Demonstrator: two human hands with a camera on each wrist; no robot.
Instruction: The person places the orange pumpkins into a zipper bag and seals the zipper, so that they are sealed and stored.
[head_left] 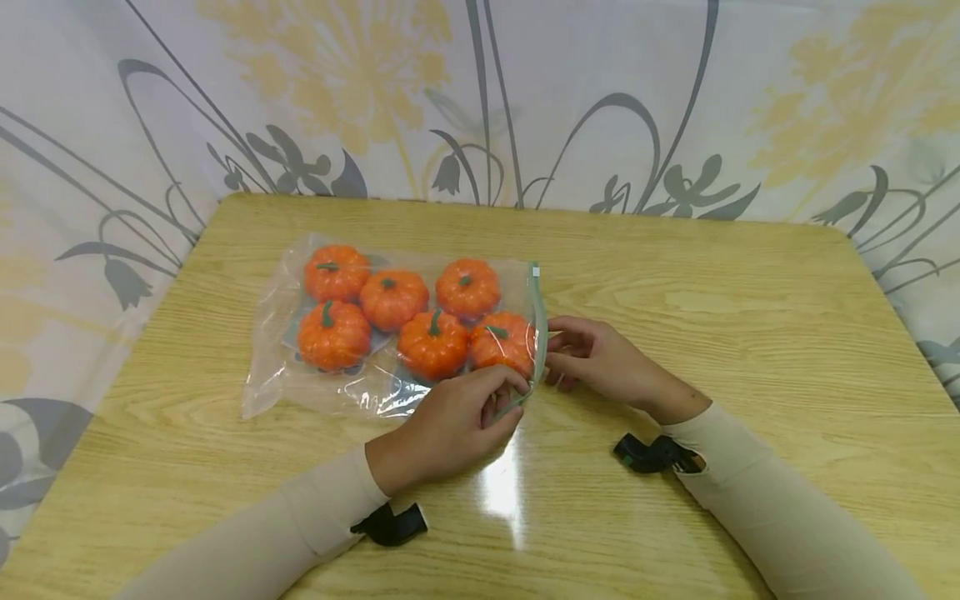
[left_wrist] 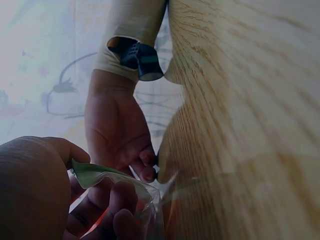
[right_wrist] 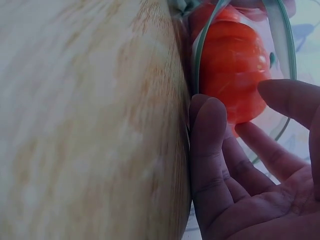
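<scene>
A clear zip bag (head_left: pixel 266 371) lies on its side on the table, with several small orange pumpkins (head_left: pixel 333 337) with green stems inside it. Its mouth, edged by a green zip strip (head_left: pixel 541 325), faces right and stands apart in the right wrist view. My left hand (head_left: pixel 453 421) pinches the near corner of that strip between thumb and fingers. At the mouth is my right hand (head_left: pixel 600 362), its fingers relaxed and spread around the opening, close to the nearest pumpkin (right_wrist: pixel 232 65). Some fingertips of the right hand are hidden behind the strip in the head view.
The wood-grain table (head_left: pixel 712 317) extends to the right of the bag and toward me. Behind it hangs a flower-patterned curtain (head_left: pixel 570 100). Black wrist devices (head_left: pixel 651 454) sit at both sleeves, low over the tabletop.
</scene>
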